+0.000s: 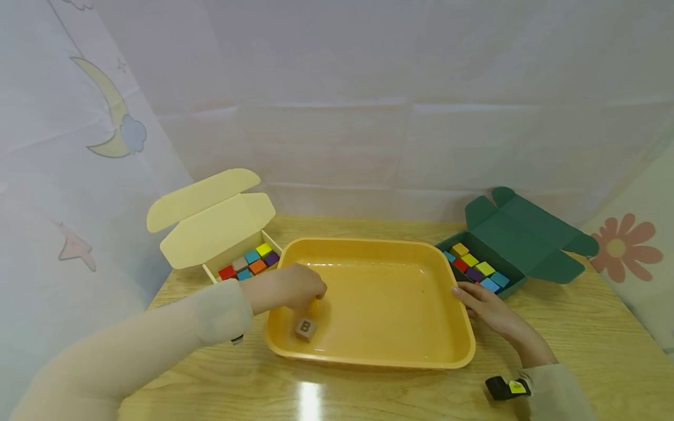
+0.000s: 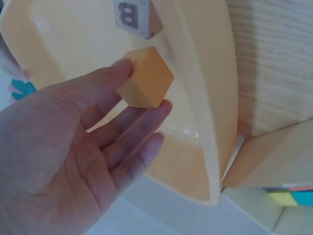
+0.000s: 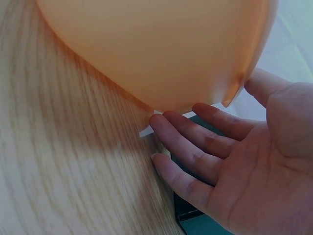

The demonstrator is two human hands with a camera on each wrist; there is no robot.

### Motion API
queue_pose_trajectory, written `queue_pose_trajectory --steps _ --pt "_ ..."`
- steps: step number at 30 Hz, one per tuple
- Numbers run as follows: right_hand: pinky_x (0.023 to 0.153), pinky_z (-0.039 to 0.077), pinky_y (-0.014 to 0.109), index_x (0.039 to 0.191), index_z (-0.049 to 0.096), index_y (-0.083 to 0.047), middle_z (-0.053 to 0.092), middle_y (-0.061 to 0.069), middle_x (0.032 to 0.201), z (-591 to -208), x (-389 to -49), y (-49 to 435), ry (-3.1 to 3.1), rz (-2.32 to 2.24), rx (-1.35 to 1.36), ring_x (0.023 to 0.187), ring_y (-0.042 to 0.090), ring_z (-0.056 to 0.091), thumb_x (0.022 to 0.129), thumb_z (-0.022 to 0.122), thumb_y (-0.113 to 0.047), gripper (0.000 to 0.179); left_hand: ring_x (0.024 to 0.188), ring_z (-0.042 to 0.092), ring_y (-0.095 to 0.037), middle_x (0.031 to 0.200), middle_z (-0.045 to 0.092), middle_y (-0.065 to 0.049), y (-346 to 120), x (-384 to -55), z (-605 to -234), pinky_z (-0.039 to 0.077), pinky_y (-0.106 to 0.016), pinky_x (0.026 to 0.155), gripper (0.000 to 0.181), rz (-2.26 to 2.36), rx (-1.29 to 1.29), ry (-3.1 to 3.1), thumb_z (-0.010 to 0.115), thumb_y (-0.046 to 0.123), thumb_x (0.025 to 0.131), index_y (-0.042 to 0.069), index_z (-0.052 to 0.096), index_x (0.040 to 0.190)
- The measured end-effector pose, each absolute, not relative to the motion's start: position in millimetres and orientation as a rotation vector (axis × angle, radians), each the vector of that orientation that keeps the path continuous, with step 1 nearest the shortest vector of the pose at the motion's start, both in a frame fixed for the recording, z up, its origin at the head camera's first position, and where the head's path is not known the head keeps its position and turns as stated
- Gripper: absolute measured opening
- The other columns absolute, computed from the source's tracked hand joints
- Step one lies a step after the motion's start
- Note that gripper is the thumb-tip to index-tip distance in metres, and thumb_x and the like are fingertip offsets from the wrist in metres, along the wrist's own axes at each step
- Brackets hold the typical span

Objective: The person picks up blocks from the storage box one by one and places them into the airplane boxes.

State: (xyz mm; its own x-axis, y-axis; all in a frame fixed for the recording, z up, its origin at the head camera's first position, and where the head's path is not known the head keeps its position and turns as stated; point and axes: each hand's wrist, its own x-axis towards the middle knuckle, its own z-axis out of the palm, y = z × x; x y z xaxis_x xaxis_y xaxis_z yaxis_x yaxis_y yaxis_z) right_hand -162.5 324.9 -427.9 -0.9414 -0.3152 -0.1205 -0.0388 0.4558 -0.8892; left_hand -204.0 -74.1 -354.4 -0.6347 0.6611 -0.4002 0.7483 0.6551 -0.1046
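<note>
Over the left end of a yellow-orange plastic tray (image 1: 379, 310), my left hand (image 1: 297, 286) pinches an orange cube block (image 2: 146, 78) between thumb and fingertips. In the head view most of that block is hidden behind the hand. A bare wooden block marked with a letter B (image 1: 305, 329) lies close by on the tray floor. My right hand (image 1: 489, 310) holds the tray's right side, thumb over the rim and fingers against the outer wall (image 3: 161, 58).
Behind the tray on the left, a cream cardboard box (image 1: 216, 228) stands with its lid up, holding several coloured blocks (image 1: 258, 266). At the back right is an opened dark green box (image 1: 526, 234) with more coloured blocks (image 1: 475, 275). All stand on a wood-grain table (image 1: 221, 380).
</note>
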Motion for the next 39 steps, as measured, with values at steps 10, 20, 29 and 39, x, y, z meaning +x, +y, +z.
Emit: queue_pose_trajectory --steps 10,20,29,39 --pt "0.084 0.056 0.029 0.141 0.036 0.016 0.057 0.03 0.126 -425.8 -164.3 324.7 2.423 -1.496 -0.308 0.098 0.015 0.068 0.109 0.039 -0.026 0.053 0.091 0.066 -0.019 0.099 0.07 0.0 -100.3 -199.8 -322.8 0.055 -0.033 0.08 0.019 -0.227 1.265 2.614 0.077 0.021 0.088 0.013 0.072 0.105" --pt "0.083 0.057 0.029 0.14 0.036 0.018 0.057 0.032 0.124 -426.0 -164.2 324.8 2.375 -1.526 -0.341 0.097 0.014 0.069 0.109 0.038 -0.024 0.052 0.087 0.065 -0.018 0.099 0.069 0.002 -144.4 -193.9 -311.0 0.054 -0.037 0.08 0.028 0.011 1.355 2.743 0.081 0.021 0.083 0.012 0.07 0.107" --pt "0.083 0.057 0.03 0.14 0.036 0.018 0.057 0.032 0.125 -427.5 -164.3 324.5 2.373 -1.525 -0.333 0.098 0.015 0.069 0.109 0.039 -0.025 0.053 0.089 0.064 -0.016 0.1 0.069 0.004 -180.3 -192.3 -313.1 0.055 -0.037 0.08 0.028 0.071 1.218 2.808 0.082 0.019 0.083 0.014 0.072 0.108" --pt "0.082 0.057 0.03 0.141 0.034 0.019 0.057 0.033 0.125 -427.8 -163.1 325.4 2.389 -1.524 -0.318 0.097 0.014 0.069 0.109 0.039 -0.026 0.055 0.081 0.063 -0.011 0.099 0.069 0.007 -212.7 -185.0 -309.2 0.054 -0.032 0.071 0.027 0.17 1.134 2.841 0.083 0.018 0.081 0.014 0.072 0.106"
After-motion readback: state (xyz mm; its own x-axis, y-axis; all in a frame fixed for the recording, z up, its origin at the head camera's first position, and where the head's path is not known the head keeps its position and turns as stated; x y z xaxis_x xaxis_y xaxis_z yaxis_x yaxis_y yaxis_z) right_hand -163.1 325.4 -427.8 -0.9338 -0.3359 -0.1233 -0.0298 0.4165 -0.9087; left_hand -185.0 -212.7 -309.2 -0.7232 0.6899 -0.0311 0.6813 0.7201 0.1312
